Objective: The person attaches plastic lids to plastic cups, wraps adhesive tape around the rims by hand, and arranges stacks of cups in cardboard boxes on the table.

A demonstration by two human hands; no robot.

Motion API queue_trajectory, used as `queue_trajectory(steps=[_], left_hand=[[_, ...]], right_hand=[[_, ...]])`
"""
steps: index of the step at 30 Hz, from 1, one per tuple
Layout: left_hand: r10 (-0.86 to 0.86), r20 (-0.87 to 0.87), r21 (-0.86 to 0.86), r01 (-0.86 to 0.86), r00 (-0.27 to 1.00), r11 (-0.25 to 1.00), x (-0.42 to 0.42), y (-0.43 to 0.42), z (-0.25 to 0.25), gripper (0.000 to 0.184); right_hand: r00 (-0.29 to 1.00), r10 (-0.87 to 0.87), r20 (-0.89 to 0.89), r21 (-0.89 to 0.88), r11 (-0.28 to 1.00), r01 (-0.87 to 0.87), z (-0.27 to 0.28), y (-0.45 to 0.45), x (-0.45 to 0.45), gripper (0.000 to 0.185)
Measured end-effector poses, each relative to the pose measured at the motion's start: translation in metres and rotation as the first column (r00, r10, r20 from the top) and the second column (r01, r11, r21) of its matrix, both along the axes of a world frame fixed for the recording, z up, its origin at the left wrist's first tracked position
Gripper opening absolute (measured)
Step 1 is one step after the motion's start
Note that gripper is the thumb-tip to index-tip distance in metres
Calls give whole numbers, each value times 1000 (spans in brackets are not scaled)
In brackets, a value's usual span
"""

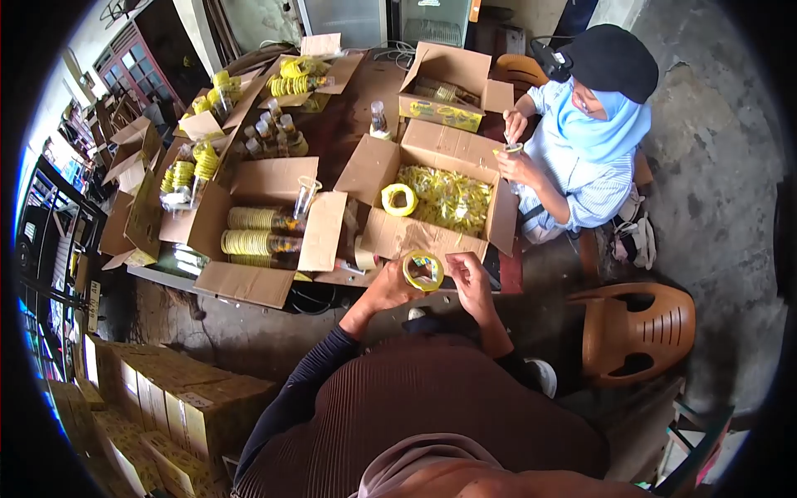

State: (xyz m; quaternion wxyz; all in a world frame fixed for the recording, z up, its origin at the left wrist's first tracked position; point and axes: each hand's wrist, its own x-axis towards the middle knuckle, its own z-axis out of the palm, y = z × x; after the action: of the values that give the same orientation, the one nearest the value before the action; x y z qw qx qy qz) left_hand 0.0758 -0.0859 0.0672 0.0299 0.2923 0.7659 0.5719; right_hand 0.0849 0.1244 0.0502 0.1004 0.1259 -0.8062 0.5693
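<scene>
My left hand (390, 286) is wrapped round a clear container with a yellow rim (423, 271), its open mouth facing up. Just right of that rim is my right hand (471, 284), fingers bent together; anything between them is too small to make out. In front of both hands stands an open cardboard box (440, 230) full of small yellow packets (452, 197). A yellow ring-shaped roll (398, 199) lies at the left side of those packets. To the left, another open box (245, 282) holds stacks of yellow-rimmed containers (249, 242).
Across the table's right end, a co-worker (573, 166) holds a small container. More boxes (440, 108) and several jars (274, 133) stand at the back. An orange chair (639, 332) is at the right, stacked cartons (183, 398) at the lower left.
</scene>
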Motion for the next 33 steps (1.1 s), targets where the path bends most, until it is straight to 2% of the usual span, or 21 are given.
queue_trajectory(steps=[2,4,6,7,10,11,14,18,20,22,23,26,28,30,31,32,33], left_hand=[[45,8,-191,-42,999,981,-16,6,5,51],[64,-61,-382,-82,996,921,-25,11,10,53],[57,-56,-386,-74,997,920,-37,15,14,55],[71,-56,-411,-88,996,907,-41,15,13,55],[25,-69,-359,-48,997,932,-61,15,3,57],[32,-23,-443,-39,999,896,-65,16,-1,57],[13,51,-536,16,999,844,-75,17,-5,58],[28,149,-607,70,988,792,-82,20,8,56],[24,135,-608,64,991,792,-87,18,-6,54],[-13,158,-487,90,987,869,-90,18,-6,53],[-35,217,-465,134,976,875,-93,19,-6,53],[-78,213,-437,167,974,884,-101,22,-9,53],[-70,275,-415,184,959,891,-105,27,0,53],[-89,145,-330,133,985,934,-109,30,-11,53],[-100,143,-265,136,985,955,-111,32,-14,52],[-105,152,-260,143,983,955,-111,34,-18,52],[-30,130,-301,68,991,951,-108,38,-5,52]], right_hand=[[998,-8,-62,27,1000,10,19,-7,-13,13],[986,54,-158,245,970,-14,40,-14,-24,26],[977,108,-182,446,895,-16,39,-11,-39,30],[979,122,-161,471,881,-33,38,-10,-48,30],[950,210,-229,523,850,-62,36,-5,-68,20],[944,263,-198,513,849,-129,32,-2,-76,19],[926,330,-182,571,802,-174,41,0,-87,20],[915,369,-162,598,774,-207,26,1,-103,17],[909,369,-193,593,782,-192,24,0,-106,17],[906,411,-100,603,749,-273,26,4,-110,14],[900,412,-145,600,759,-251,28,6,-111,12],[872,439,-218,555,790,-259,21,13,-122,13],[874,436,-214,590,771,-240,16,16,-128,19],[896,406,-181,578,781,-237,14,19,-133,17],[891,401,-212,532,812,-238,6,19,-138,14],[913,391,-113,535,799,-276,4,20,-142,14],[930,344,-131,501,832,-237,-1,18,-143,14]])
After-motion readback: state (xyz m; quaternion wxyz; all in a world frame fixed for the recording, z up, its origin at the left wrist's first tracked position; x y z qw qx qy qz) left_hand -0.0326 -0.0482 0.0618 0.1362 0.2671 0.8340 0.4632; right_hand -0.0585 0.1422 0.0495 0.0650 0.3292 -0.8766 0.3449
